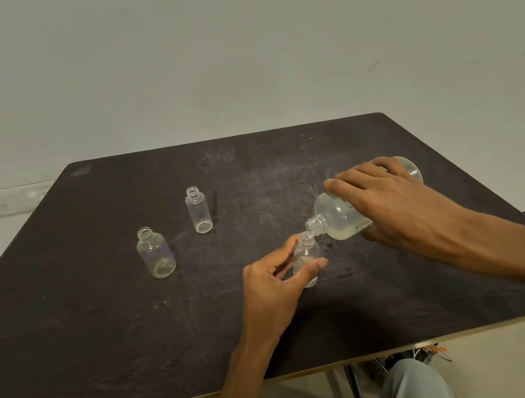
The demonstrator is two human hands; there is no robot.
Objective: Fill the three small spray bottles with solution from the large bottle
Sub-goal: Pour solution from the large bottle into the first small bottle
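My right hand (391, 208) grips the large clear bottle (337, 217), tipped on its side with its open neck touching the mouth of a small clear bottle (306, 254). Cloudy liquid lies along the large bottle's lower side. My left hand (275, 283) holds that small bottle upright on the dark table (105, 346), thumb and fingers around its body; some liquid shows in its bottom. Two other small bottles stand uncapped and look empty: a rounder one (156, 252) at the left and a slimmer one (198, 209) behind it.
The table's front edge runs just above my knees. A pale wall stands behind the far edge, with a socket plate (15, 202) at the left. Cables and table legs show under the table.
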